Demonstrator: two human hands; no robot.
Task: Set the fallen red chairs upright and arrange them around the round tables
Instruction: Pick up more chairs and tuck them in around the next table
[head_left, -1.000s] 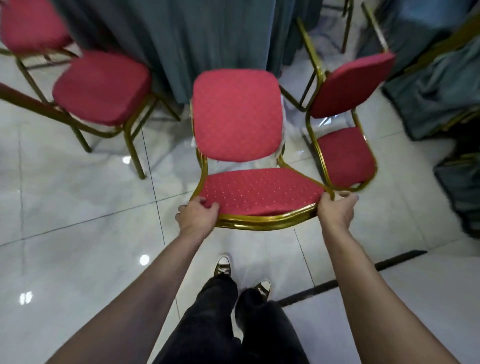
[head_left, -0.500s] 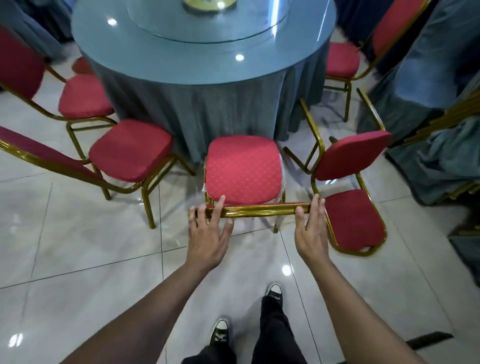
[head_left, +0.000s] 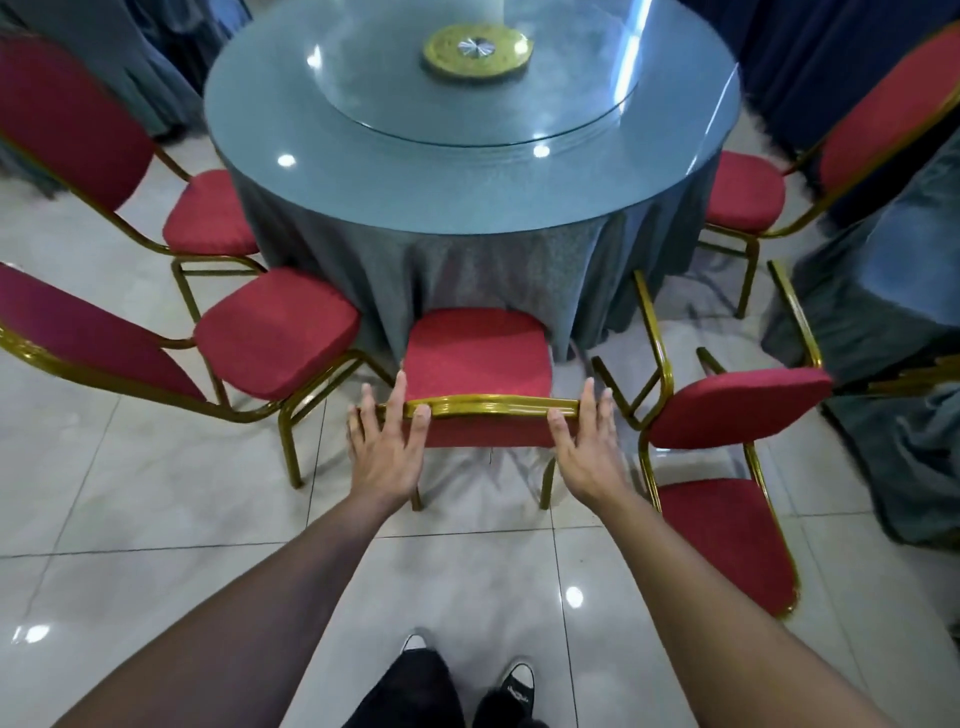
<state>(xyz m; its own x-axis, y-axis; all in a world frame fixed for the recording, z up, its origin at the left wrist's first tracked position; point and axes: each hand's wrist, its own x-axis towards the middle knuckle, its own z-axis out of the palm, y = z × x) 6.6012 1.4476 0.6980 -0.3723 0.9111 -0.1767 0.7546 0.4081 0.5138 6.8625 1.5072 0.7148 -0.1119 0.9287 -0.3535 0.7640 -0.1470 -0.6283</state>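
Currently: upright chair at frame centre, against the round counter.
Left hand and right hand: grip open, fingers spread, touching its gold backrest rail.

Five red chairs; one round table; two hands.

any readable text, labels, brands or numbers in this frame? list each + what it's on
None readable.
Gold turntable hub on the round table: only a radial pattern, no lettering.
Black sneaker: pale mark on the toe, too small and blurred to read.
Red chairs, such as the one at the table: no tags or labels in view.
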